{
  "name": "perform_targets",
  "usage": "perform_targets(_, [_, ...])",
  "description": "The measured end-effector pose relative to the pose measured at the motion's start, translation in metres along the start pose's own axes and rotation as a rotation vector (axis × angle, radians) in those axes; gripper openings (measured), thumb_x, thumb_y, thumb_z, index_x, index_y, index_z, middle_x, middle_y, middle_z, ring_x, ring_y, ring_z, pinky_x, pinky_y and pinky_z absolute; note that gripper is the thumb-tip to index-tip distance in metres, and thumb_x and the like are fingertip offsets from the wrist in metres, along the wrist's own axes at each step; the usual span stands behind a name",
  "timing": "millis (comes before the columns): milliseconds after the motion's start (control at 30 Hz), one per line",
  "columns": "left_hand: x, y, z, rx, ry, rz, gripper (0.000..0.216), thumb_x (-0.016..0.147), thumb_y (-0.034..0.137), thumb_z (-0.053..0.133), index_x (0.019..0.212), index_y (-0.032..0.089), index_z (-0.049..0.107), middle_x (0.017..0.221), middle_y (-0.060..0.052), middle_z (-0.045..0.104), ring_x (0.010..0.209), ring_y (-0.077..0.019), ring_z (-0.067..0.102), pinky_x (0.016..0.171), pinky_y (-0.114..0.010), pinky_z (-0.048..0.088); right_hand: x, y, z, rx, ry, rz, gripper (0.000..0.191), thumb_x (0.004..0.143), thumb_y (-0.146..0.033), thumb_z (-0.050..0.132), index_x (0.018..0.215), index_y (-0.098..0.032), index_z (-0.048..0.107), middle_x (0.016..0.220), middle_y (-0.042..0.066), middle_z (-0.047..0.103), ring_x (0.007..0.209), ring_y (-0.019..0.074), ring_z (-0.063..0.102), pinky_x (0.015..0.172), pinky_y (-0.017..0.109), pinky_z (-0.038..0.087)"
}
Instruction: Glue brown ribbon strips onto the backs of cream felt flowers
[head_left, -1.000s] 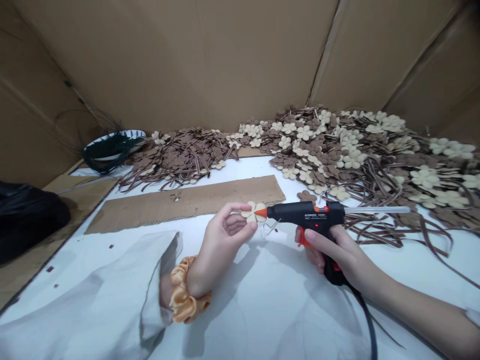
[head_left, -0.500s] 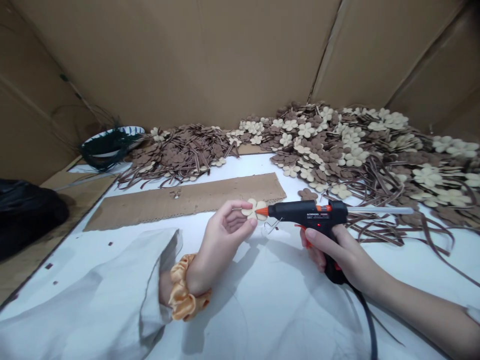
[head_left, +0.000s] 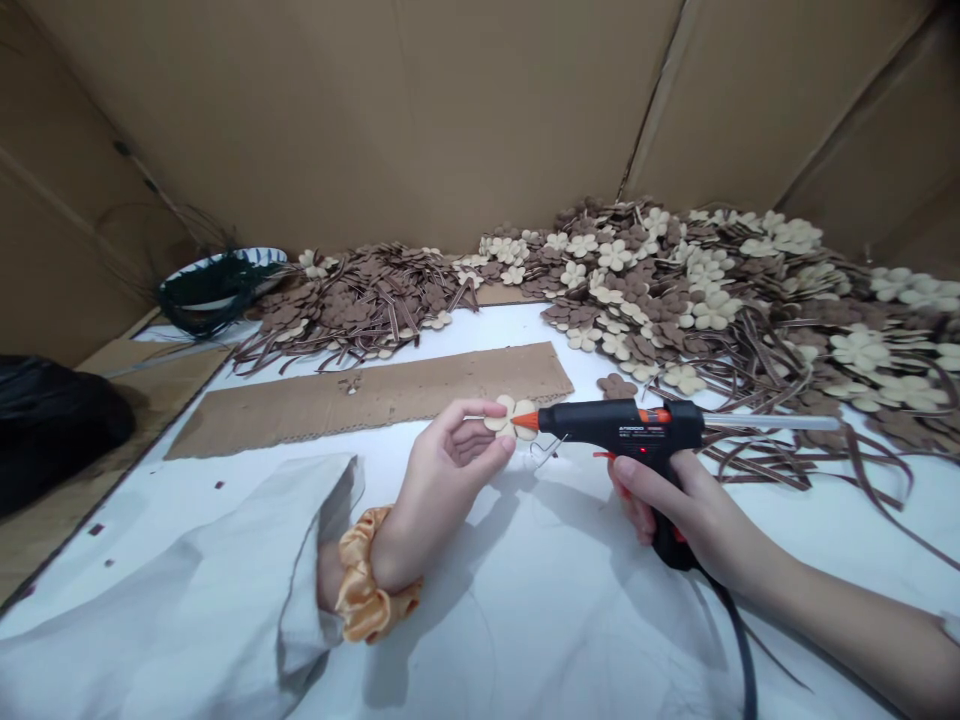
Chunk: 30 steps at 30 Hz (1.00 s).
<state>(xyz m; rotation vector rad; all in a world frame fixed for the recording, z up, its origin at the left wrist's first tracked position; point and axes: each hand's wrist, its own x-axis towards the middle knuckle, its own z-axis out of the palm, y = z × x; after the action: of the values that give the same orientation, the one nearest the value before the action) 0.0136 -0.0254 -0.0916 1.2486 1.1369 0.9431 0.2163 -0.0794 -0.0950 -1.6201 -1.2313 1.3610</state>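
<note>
Between the thumb and fingers of my left hand [head_left: 454,460] is a cream fabric flower [head_left: 504,412], held up above the white table. My right hand [head_left: 686,500] grips a black glue gun [head_left: 611,424] by its handle, fingers around the orange trigger. The orange nozzle [head_left: 528,420] points left and lies over the middle of the flower; whether it touches cannot be made out. A clear glue stick [head_left: 772,423] sticks out of the gun's back end, and a small red light glows on its side. An orange scrunchie [head_left: 367,580] circles my left wrist.
A flat cardboard strip [head_left: 390,392] lies behind my left hand. Brown and cream flowers with brown ribbons form a large pile [head_left: 675,290] at the right and a smaller pile [head_left: 360,295] at the left. A bowl [head_left: 225,285] of dark green strands and a black bag [head_left: 60,430] stand left.
The glue gun and my right hand have shifted very slightly to the right, its nozzle still over the flower. My left hand holds the flower in nearly the same place.
</note>
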Motion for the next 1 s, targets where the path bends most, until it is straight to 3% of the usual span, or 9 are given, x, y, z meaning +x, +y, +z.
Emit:
perform_targets(267, [0.0000,-0.0007,0.0006,-0.005,0.007,0.011,0.022,0.072,0.023,0.067,0.091,0.017,0.056,0.079,0.000,0.068,0.074,-0.0088,0.061,0.066,-0.015,0.048,-0.0010,0.0000,-0.0012,-0.052,0.004,-0.004,0.051,0.077,-0.059,0.050,0.044,-0.020,0.044,0.046,0.001,0.047,0.048,0.0135,0.047,0.050,0.029,0.038])
perform_targets(1000, [-0.0002,-0.0006,0.0008,0.001,0.022,0.013,0.022,0.072,0.022,0.067,0.091,0.018,0.057,0.080,-0.001,0.068,0.076,-0.0097,0.063,0.067,-0.016,0.048,-0.0022,-0.0020,0.0006,-0.044,0.011,-0.006,0.049,0.079,-0.055,0.050,0.045,-0.020,0.043,0.045,0.000,0.046,0.048,0.0127,0.046,0.052,0.028,0.037])
